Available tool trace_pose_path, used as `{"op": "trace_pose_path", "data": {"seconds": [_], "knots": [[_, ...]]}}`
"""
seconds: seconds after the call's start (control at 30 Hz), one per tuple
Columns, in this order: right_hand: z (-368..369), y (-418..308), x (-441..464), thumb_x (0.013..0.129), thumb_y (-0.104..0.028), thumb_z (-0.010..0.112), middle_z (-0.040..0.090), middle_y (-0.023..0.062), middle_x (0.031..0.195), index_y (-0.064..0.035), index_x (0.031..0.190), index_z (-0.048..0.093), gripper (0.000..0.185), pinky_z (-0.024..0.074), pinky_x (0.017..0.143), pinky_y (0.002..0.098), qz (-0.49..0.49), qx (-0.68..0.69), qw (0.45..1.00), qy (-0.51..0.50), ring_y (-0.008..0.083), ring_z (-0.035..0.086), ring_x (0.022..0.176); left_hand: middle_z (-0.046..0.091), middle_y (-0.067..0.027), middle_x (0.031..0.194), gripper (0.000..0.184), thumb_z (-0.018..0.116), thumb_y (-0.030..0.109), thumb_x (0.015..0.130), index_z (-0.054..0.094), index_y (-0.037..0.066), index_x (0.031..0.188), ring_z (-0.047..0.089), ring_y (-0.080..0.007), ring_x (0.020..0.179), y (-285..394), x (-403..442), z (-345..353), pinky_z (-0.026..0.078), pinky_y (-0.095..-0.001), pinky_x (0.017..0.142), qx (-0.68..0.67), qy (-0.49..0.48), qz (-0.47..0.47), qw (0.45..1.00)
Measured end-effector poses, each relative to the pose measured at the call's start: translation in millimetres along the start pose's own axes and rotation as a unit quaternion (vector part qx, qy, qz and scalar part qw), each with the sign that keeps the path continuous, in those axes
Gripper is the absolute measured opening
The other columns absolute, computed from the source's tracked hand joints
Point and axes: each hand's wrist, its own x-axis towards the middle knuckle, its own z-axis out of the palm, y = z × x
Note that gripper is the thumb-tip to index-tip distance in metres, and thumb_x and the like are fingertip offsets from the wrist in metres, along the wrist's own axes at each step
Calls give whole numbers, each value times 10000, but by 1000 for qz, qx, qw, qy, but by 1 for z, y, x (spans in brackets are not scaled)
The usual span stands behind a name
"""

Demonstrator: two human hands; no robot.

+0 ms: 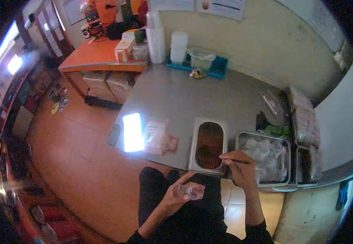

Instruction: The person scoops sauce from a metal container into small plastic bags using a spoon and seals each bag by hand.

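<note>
My left hand (172, 201) is closed around a small clear plastic cup (191, 191), held tilted above my lap. Between the fingers of my right hand (240, 168) is a thin-handled utensil (241, 161); I cannot make out its working end. This hand is at the right rim of a deep rectangular metal pan (196, 152), which holds a reddish-brown sauce (210, 142). Just right of the pan, a metal tray (262, 186) holds many clear plastic cups or lids (266, 156), partly behind my right hand.
A glowing screen (133, 132) and a plastic packet (156, 138) lie left of the pan. Wrapped stacks (304, 114) and a narrow metal pan (303, 166) stand right. At the back, a blue tray (219, 71) bears containers. An orange table (91, 53) adjoins the steel table (168, 93).
</note>
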Motion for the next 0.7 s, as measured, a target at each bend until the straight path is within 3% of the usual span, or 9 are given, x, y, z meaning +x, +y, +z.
{"op": "trace_pose_path", "data": {"seconds": [0.13,0.23,0.3,0.33,0.4,0.5,0.7], "knots": [[3,-4,-7,842,-196,582,642,68,777,-54,843,653,159,492,634,320,54,100,992,-46,208,601,684,534,-225,1135,917,743,232,701,169,12,1382,544,-276,1044,0,1,-2,410,-410,937,-16,-15,8,1000],[3,-8,-9,890,-231,528,631,65,737,-24,819,644,248,479,584,302,122,197,972,-28,161,585,623,561,-198,1098,979,784,259,637,188,14,1373,568,-262,1012,5,0,4,443,-382,900,-15,16,-28,999],[5,-5,-7,909,-269,503,613,60,686,-9,789,637,315,457,546,260,243,272,930,38,124,559,561,568,-196,1083,993,792,260,628,185,11,1373,572,-259,1003,3,1,2,451,-389,890,-8,10,-24,1000],[8,0,-7,909,-269,503,613,60,686,-9,789,637,315,457,546,260,245,271,930,39,124,559,561,568,-196,1083,993,792,260,628,185,11,1373,572,-259,1003,3,1,1,451,-389,890,-9,9,-26,1000],[16,10,-8,901,-306,515,602,56,641,-9,784,633,340,432,524,227,304,327,884,134,102,539,523,571,-197,1080,997,800,270,622,194,8,1369,578,-255,992,2,1,-2,455,-395,883,-18,10,-22,1000],[17,7,-7,905,-278,502,586,59,622,0,781,618,325,402,482,243,345,326,858,198,113,518,514,531,-237,1138,907,743,196,696,177,28,1384,557,-277,1026,1,-1,-11,429,-409,916,-16,-33,-20,999],[17,8,-20,893,-262,532,599,61,635,-4,825,624,282,441,518,232,360,366,807,292,112,553,543,563,-216,1099,853,740,202,700,231,40,1365,578,-261,983,10,-2,-14,462,-381,868,53,-3,-23,998]]}}
